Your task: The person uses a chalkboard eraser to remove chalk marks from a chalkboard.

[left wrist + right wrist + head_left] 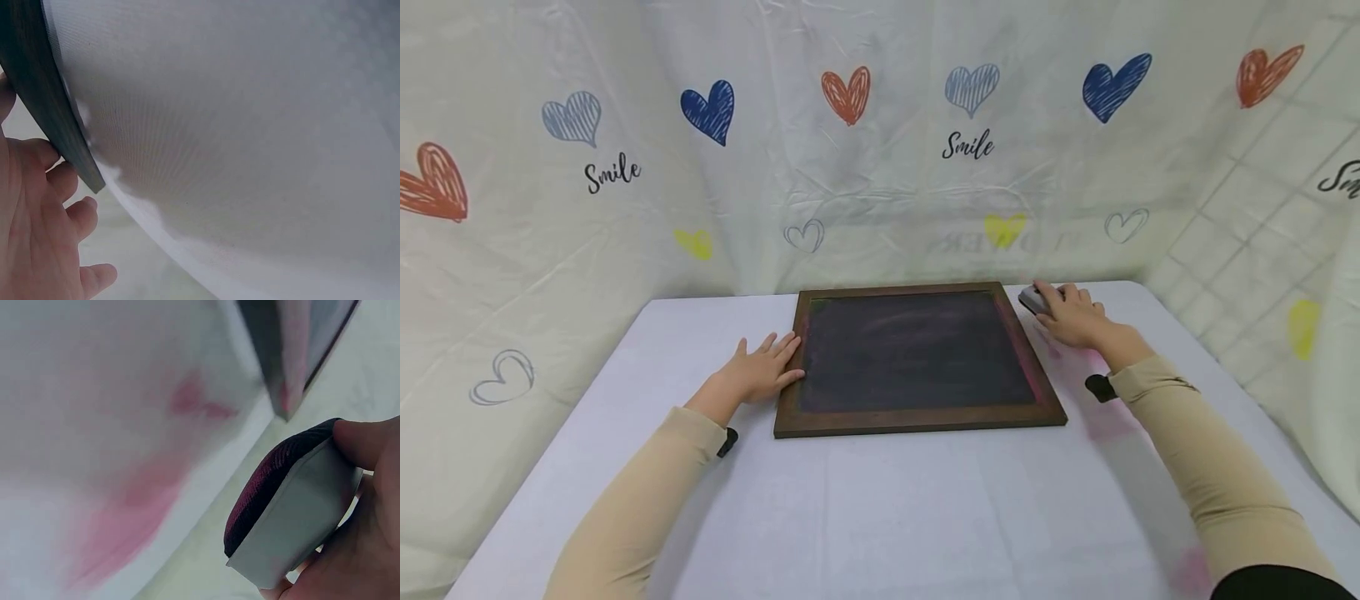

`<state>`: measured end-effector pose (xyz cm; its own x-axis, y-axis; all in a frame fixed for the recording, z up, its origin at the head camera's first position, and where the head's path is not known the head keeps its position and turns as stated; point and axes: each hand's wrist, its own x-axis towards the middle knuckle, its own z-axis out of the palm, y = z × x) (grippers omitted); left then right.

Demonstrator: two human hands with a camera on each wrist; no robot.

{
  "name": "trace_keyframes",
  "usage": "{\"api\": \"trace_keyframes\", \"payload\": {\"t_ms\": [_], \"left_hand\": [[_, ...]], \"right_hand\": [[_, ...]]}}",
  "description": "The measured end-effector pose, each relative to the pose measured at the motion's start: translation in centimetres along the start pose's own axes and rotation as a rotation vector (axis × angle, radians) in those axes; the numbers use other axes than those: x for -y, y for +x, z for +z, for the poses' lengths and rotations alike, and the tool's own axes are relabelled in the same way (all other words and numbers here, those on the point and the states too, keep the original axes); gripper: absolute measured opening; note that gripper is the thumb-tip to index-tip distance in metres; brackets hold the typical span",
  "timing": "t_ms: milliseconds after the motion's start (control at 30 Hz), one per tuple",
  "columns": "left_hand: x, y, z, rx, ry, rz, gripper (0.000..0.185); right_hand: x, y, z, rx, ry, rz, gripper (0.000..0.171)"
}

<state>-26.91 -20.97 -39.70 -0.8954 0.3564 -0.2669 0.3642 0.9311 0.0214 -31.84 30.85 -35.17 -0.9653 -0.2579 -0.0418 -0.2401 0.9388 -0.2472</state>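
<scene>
A chalkboard (917, 350) with a dark wooden frame lies on the white-covered table. Its dark surface carries faint smears, and pink dust marks the right side of the frame. My left hand (762, 371) rests on the board's left edge with the fingers spread and straight; in the left wrist view its fingers touch the side of the frame (53, 94). Just past the board's upper right corner, my right hand (1071, 317) grips a chalkboard eraser (1036, 300). The right wrist view shows the eraser's grey back (303, 500) and dark, pink-dusted felt (275, 478) between thumb and fingers.
Pink chalk dust (1105, 408) stains the tablecloth (880, 508) right of the board, with another smudge near the front right. Behind the table hangs a pale curtain (895, 175) printed with hearts and "Smile". Dark bands circle both wrists.
</scene>
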Motion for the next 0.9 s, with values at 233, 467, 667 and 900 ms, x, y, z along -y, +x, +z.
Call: {"api": "trace_keyframes", "payload": {"t_ms": [233,467,667,900], "left_hand": [[-0.2,0.1,-0.1,-0.007,-0.003,0.011,0.075],[-0.3,0.2,-0.2,-0.011,-0.014,0.017,0.075],[-0.1,0.1,-0.1,-0.010,-0.023,0.013,0.074],[-0.2,0.2,0.2,-0.019,-0.065,0.025,0.074]], "right_hand": [[-3.0,-1.5,-0.3,-0.010,0.026,0.079,0.067],[-4.6,-3.0,-0.1,0.033,0.038,0.198,0.069],[-4.8,-3.5,0.5,0.075,0.039,0.243,0.069],[-5.1,-4.2,1.0,0.092,0.025,0.254,0.071]]}}
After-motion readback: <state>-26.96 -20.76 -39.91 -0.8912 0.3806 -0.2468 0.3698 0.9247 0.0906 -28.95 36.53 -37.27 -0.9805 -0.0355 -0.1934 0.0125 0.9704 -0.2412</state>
